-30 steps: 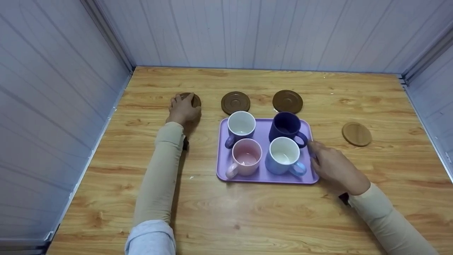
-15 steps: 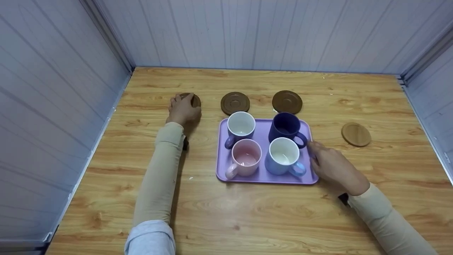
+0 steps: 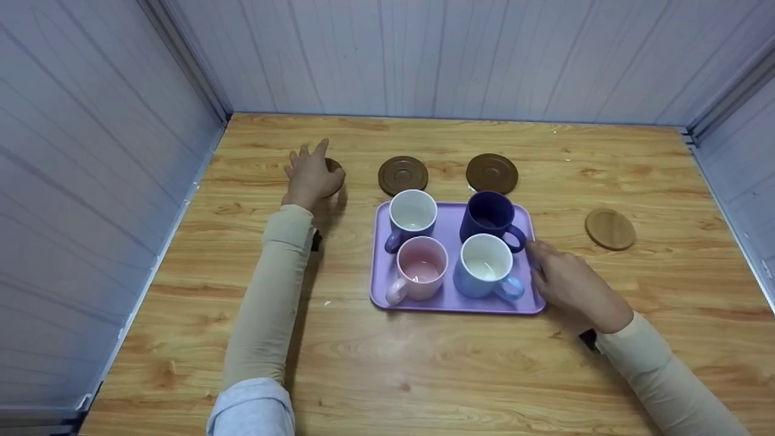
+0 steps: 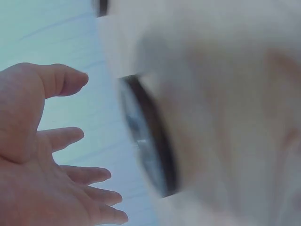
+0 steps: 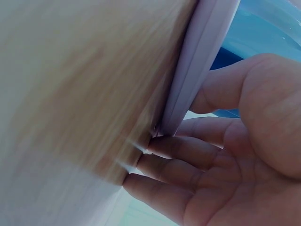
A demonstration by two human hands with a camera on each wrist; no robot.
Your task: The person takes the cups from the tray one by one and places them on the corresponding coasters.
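Observation:
Above a dark brown coaster (image 3: 332,175) at the table's left, the left hand (image 3: 309,178) is spread; the left wrist view shows that hand (image 4: 51,155) apart from the coaster (image 4: 148,136), holding nothing. At the right edge of a purple tray (image 3: 448,304) is the right hand (image 3: 572,284). In the right wrist view, the thumb of the right hand (image 5: 225,141) lies over the tray's rim (image 5: 193,70) and its fingertips meet the rim's underside. The tray holds a pink mug (image 3: 422,269), a light blue mug (image 3: 478,278), a dark blue mug (image 3: 478,224) and a white-lined purple-handled mug (image 3: 413,212).
Two more dark brown coasters lie behind the tray, one (image 3: 402,175) behind its left part and one (image 3: 491,174) behind its right. A lighter wooden coaster (image 3: 610,229) lies to the right of the tray. Pale panel walls (image 3: 412,60) stand at the back and sides of the table.
The left hand has come off the leftmost coaster, its fingers now spread and lifted where they rested on it before. The right hand, the tray and the mugs have not visibly moved.

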